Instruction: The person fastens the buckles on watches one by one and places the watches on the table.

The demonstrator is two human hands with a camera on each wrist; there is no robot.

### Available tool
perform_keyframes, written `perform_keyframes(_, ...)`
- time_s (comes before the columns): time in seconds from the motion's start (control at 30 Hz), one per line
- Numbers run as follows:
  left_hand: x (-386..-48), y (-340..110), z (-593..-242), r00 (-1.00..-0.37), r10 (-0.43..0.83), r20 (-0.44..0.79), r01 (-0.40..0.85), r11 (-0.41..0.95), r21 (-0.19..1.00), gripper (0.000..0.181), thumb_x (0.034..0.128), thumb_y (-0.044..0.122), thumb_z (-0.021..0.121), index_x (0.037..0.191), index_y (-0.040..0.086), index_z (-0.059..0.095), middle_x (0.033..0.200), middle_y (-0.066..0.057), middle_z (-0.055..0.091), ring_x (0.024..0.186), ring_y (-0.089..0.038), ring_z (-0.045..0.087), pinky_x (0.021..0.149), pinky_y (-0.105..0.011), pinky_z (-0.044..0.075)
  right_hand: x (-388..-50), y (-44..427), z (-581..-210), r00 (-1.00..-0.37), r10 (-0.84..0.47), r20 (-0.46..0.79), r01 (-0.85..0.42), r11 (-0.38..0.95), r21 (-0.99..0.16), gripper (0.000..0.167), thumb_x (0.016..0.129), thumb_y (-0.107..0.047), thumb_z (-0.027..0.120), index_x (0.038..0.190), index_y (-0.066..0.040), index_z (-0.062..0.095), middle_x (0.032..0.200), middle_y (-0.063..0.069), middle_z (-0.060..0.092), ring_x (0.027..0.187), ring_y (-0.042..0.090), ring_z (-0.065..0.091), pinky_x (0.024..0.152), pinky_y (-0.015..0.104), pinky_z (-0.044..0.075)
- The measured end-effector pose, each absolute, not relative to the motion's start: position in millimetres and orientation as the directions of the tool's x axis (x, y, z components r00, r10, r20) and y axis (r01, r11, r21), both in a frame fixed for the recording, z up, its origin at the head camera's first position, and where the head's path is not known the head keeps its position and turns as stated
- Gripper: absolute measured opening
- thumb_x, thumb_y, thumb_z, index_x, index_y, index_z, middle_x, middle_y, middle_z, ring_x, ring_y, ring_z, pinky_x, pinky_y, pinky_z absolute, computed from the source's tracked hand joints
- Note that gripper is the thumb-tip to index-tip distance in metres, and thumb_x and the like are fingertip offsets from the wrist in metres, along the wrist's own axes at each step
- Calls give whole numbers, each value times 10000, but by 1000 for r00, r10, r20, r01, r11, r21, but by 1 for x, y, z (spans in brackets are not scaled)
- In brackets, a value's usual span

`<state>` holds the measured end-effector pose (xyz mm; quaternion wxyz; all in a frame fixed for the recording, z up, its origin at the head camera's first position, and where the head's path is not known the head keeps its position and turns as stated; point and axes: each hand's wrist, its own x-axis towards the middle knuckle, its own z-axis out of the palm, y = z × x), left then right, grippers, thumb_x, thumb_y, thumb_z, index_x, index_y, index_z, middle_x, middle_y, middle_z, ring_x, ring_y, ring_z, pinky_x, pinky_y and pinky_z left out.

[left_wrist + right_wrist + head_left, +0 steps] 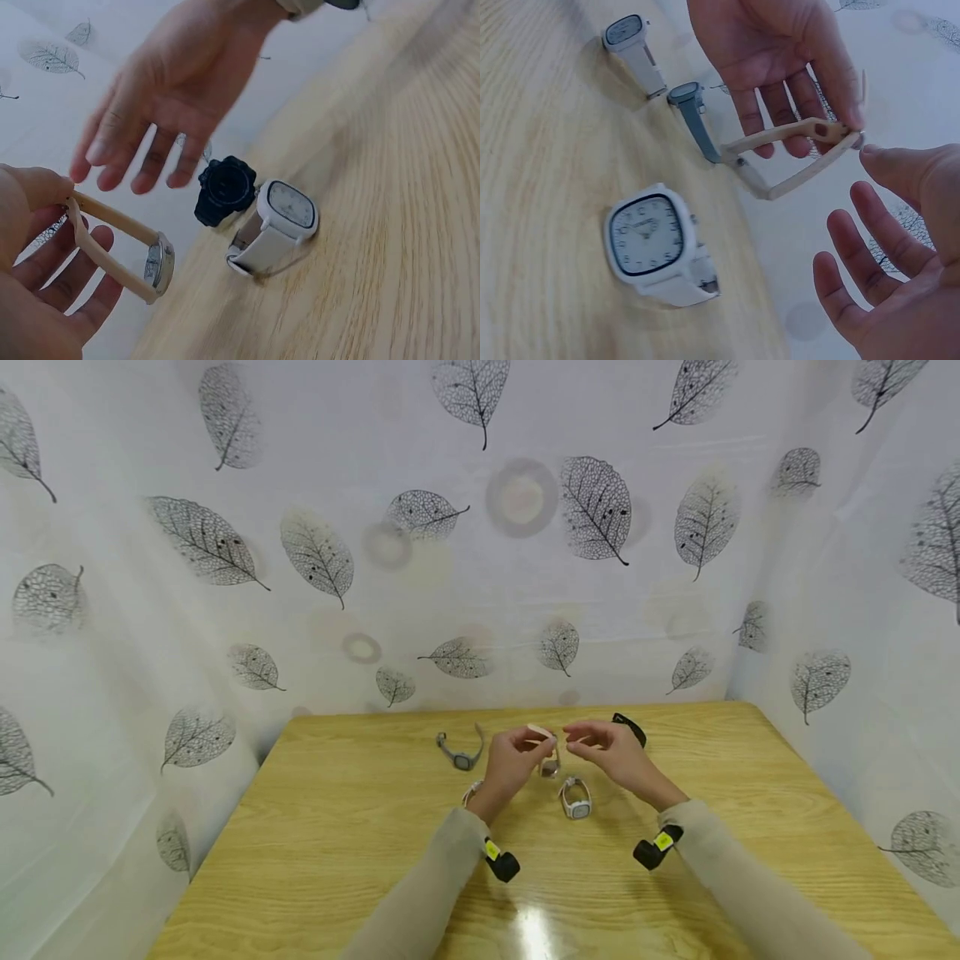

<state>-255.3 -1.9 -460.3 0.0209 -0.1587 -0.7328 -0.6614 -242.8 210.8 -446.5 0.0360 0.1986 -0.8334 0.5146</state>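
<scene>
My left hand [516, 767] pinches the strap ends of a cream-strapped wristwatch [114, 268] between thumb and fingers. The strap forms a loop, with the watch case hanging at its far end in the left wrist view. My right hand [617, 756] is just to the right, its fingers apart and loosely bent. In the right wrist view its thumb tip lies close to the small buckle [859, 141]; whether they touch I cannot tell. Below the hands, a white square-faced wristwatch [577, 808] stands on its looped strap.
A grey wristwatch [462, 761] lies left of the hands with its strap spread. Another white wristwatch [626, 31] is partly hidden by my left wrist in the head view. A black wristwatch [226, 187] lies behind my right hand. Leaf-printed curtains [517, 593] surround the wooden table [322, 843].
</scene>
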Motion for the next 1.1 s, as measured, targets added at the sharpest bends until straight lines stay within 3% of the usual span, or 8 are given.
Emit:
perform_keyframes(0.1, -257, -1, -459, -940, 194, 281, 311, 146, 939, 122, 950, 194, 765, 1010, 94, 800, 968, -31, 759, 814, -198, 719, 658, -291, 595, -245, 211, -437, -914, -308, 264, -375, 391, -841, 360, 1006, -216, 695, 1348, -107, 667, 1243, 136, 703, 1054, 322, 686, 845, 473, 593)
perform_keyframes(0.17, -256, -1, -458, -932, 191, 308, 342, 186, 921, 104, 949, 175, 761, 1010, 100, 800, 966, -27, 761, 799, -159, 713, 683, -264, 599, -247, 209, -432, -912, -318, 261, -378, 401, -835, 351, 1007, -242, 694, 1338, -124, 680, 1266, 130, 698, 1059, 302, 687, 852, 461, 591)
perform_keyframes(0.37, -255, -2, -458, -912, 197, 359, 400, 240, 885, 91, 946, 191, 768, 971, 111, 803, 913, -10, 767, 759, -122, 714, 693, -241, 593, -253, 198, -423, -895, -350, 275, -417, 442, -794, 336, 999, -285, 704, 1295, -126, 710, 1283, 91, 694, 1019, 231, 683, 853, 379, 586)
perform_keyframes(0.57, -255, 0, -461, -896, 203, 395, 441, 308, 843, 96, 946, 186, 765, 958, 103, 810, 887, -19, 767, 739, -136, 716, 662, -213, 578, -254, 189, -421, -882, -383, 276, -436, 438, -786, 320, 999, -258, 705, 1281, -106, 715, 1281, 81, 685, 1000, 229, 670, 851, 408, 580)
perform_keyframes(0.83, -252, 0, -460, -895, 196, 401, 446, 338, 829, 93, 939, 159, 760, 956, 83, 811, 871, -28, 766, 718, -106, 691, 665, -204, 574, -253, 184, -423, -883, -381, 274, -438, 462, -771, 185, 1004, -247, 700, 1165, -179, 761, 1220, 33, 697, 956, 242, 662, 835, 412, 567)
perform_keyframes(1.1, -252, -2, -464, -903, 175, 393, 429, 300, 852, 127, 935, 186, 780, 1008, 90, 820, 912, -17, 774, 708, -69, 684, 632, -204, 573, -252, 187, -425, -886, -356, 297, -439, 440, -783, 309, 1005, -243, 696, 1245, -50, 718, 1209, 91, 714, 984, 249, 690, 831, 373, 585)
